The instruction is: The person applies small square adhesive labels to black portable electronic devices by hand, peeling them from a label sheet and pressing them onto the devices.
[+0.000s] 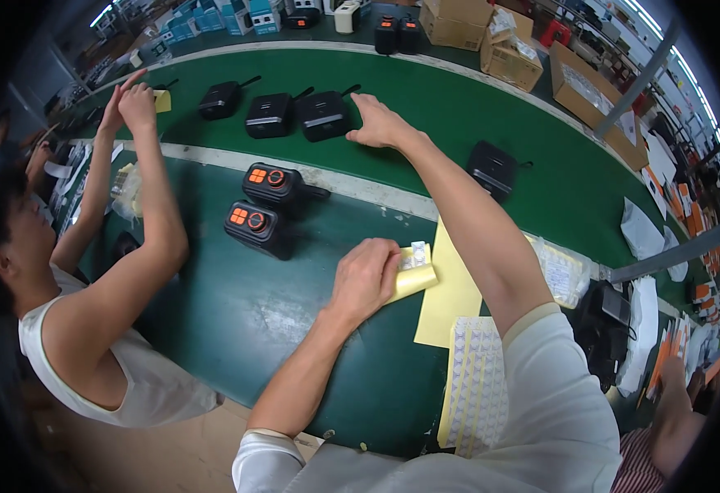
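My left hand [365, 278] is closed round a small curled sheet of stickers [413, 275] with yellow backing, just above the green worktable. My right arm stretches forward over the green conveyor belt. At its end my right hand [383, 123] has thumb and forefinger apart, at the right edge of a black box-shaped device [324, 114] with a wrist strap. Whether the fingertips touch it I cannot tell. Left of it lie a second black device [270, 116] and a third black device [220, 99]. Another black device [492, 169] lies right of my right forearm.
Two black devices with orange buttons [255, 223] stand on the worktable [212, 287]. Yellow backing paper [438, 316] and a sticker sheet [471, 386] lie near my right arm. A co-worker [113, 329] sits at left, arms raised. Cardboard boxes [512, 62] stand beyond the belt.
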`<state>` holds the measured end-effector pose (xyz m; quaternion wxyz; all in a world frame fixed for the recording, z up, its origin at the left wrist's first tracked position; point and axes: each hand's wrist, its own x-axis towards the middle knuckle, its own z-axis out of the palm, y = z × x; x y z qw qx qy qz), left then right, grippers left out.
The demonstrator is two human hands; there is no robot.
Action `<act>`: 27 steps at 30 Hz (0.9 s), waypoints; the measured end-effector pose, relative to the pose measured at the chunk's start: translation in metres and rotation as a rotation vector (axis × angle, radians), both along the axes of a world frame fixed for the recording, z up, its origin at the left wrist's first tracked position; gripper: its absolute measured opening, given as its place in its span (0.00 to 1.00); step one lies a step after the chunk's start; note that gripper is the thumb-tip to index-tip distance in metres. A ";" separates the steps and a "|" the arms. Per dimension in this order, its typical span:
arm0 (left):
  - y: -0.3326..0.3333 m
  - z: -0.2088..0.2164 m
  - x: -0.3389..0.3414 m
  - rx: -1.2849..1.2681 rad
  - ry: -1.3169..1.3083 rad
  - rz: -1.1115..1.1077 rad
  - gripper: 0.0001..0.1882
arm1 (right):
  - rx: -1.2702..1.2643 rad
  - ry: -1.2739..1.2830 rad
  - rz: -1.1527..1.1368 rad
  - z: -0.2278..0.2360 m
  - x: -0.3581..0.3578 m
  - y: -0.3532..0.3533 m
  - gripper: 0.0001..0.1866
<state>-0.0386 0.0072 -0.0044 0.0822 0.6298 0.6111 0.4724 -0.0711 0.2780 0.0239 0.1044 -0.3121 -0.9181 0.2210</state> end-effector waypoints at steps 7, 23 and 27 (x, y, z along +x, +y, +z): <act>-0.001 0.002 0.002 0.015 -0.016 -0.017 0.04 | 0.163 -0.118 0.211 -0.009 -0.032 0.019 0.57; 0.054 0.018 -0.029 -0.106 -1.091 0.011 0.07 | -0.035 0.088 -0.019 0.008 0.070 -0.007 0.47; 0.084 0.010 -0.036 -0.074 -1.286 0.096 0.10 | -0.174 0.235 -0.108 -0.005 0.093 -0.021 0.39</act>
